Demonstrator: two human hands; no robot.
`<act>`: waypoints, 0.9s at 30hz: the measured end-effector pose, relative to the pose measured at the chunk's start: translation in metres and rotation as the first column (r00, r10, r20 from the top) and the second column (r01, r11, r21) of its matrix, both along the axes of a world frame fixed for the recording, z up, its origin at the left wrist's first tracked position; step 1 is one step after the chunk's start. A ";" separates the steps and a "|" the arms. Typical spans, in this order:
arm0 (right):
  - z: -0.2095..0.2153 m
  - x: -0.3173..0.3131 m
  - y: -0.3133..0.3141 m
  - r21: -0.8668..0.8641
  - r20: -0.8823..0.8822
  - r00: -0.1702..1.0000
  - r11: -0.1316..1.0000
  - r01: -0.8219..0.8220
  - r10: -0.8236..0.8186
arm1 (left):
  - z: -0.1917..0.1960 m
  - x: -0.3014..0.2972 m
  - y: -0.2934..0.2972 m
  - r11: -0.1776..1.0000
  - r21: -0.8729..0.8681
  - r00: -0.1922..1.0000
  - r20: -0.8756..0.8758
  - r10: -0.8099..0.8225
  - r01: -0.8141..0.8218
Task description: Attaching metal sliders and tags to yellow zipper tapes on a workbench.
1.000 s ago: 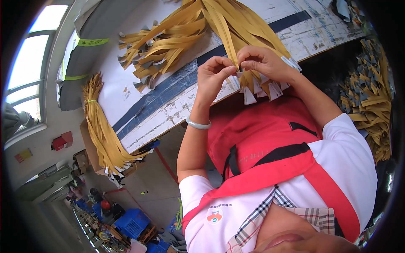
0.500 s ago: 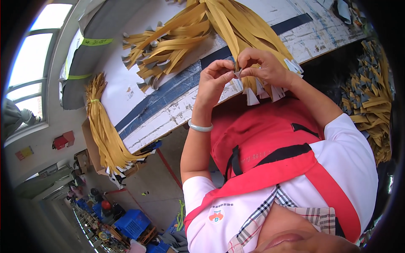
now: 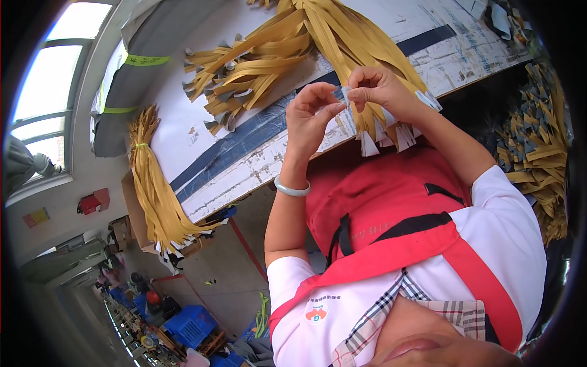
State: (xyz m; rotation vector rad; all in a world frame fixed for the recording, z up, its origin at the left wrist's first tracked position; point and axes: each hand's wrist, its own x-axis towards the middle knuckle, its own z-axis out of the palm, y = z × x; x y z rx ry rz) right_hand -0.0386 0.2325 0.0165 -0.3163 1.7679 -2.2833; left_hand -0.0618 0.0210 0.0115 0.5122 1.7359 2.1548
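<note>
Mustard-yellow zippers hang in a long bundle over the table's near edge, with white tabs on their lower ends. My right hand pinches the small white tab of one zipper between thumb and forefinger, raised above the edge. Just left of that tab is my left hand, its fingers curled and a gap between thumb and forefinger, holding nothing that I can see. A pale bangle circles my left wrist. Left of the bundle, more yellow zippers with grey tabs lie in a loose heap.
The white worktable has a dark blue strip along it. A tied zipper bundle droops over its left end. Grey-tabbed zippers are piled at right. Blue crates stand on the floor at lower left.
My left thumb and forefinger have come off the white tab and parted slightly. My right hand keeps the tab, now turned more upright and a little higher.
</note>
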 end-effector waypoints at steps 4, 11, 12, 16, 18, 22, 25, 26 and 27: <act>0.002 -0.010 -0.002 0.009 0.039 0.999 1.000 0.007 -0.007 | -0.014 0.004 0.004 1.000 0.005 0.991 -0.128 -0.023 0.024; 0.003 -0.013 0.006 0.035 0.000 0.994 0.994 -0.105 0.105 | -0.010 0.000 0.002 0.994 0.096 0.989 0.133 -0.071 0.058; 0.001 -0.013 0.008 0.058 0.001 0.994 0.992 -0.111 0.111 | -0.011 0.000 0.005 0.993 0.099 0.990 0.118 -0.078 0.066; -0.005 -0.014 0.006 0.060 0.029 0.994 0.992 -0.111 0.109 | -0.022 -0.009 0.005 0.990 0.092 0.993 0.041 -0.108 0.104; -0.005 -0.014 0.005 0.062 0.057 0.992 0.991 -0.116 0.112 | -0.023 -0.011 0.002 0.991 0.063 0.993 0.009 -0.115 0.114; 0.008 -0.012 0.008 0.050 0.060 0.977 0.977 -0.206 0.203 | -0.010 -0.011 0.004 0.995 0.069 0.996 0.051 -0.076 0.072; 0.018 -0.014 0.005 0.164 0.046 0.982 0.968 -0.191 0.186 | -0.007 -0.011 0.002 1.000 0.022 0.998 0.061 -0.005 0.003; 0.018 -0.014 0.004 0.163 0.046 0.982 0.968 -0.190 0.185 | -0.005 -0.009 0.005 0.999 0.014 0.999 0.032 0.036 -0.037; 0.018 -0.015 0.002 0.217 0.037 0.991 0.967 -0.132 0.127 | -0.006 -0.005 0.009 0.999 0.013 0.999 0.033 0.035 -0.036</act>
